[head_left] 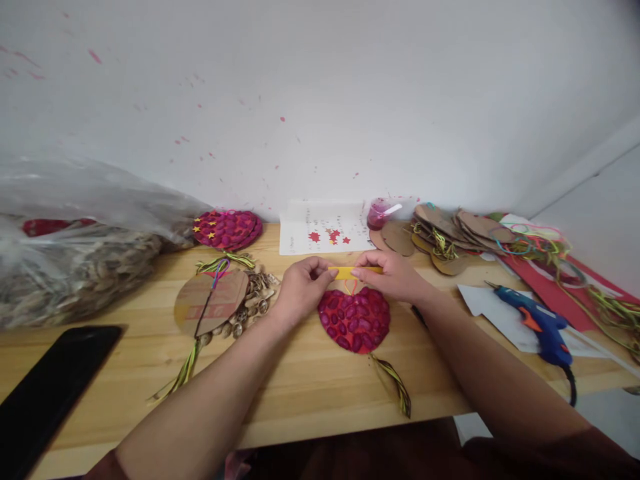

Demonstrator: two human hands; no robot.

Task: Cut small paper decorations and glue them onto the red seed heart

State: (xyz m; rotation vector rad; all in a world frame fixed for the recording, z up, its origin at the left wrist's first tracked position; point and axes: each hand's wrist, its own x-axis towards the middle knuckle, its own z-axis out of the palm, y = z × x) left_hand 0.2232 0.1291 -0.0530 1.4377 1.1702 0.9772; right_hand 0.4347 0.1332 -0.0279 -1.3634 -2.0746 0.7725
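Left hand (299, 283) and right hand (393, 275) each pinched a narrow yellow strip (345, 273), thumbs on the near side and the remaining fingers curled behind. Between the thumbs a short length of the strip showed, lying nearly level. Both forearms reached in from the near edge of the wooden table (300, 400), slanting towards each other, with the wrists near the tabletop.

Just below the strip, between the forearms, lay the red piece (355, 323) covered in magenta lumps, a thin cord loop at its top and a yellow-and-black tassel (396, 383) trailing from its lower edge.

Beyond the hands, a white sheet (295, 233) bore rows of dark characters, too small to read, with red stars (334, 237) scattered over it. To the left, a cardboard disc (190, 307) carried red printing, too blurred to make out. On the right, a blue glue gun (547, 330) lay partly over white paper (525, 337).
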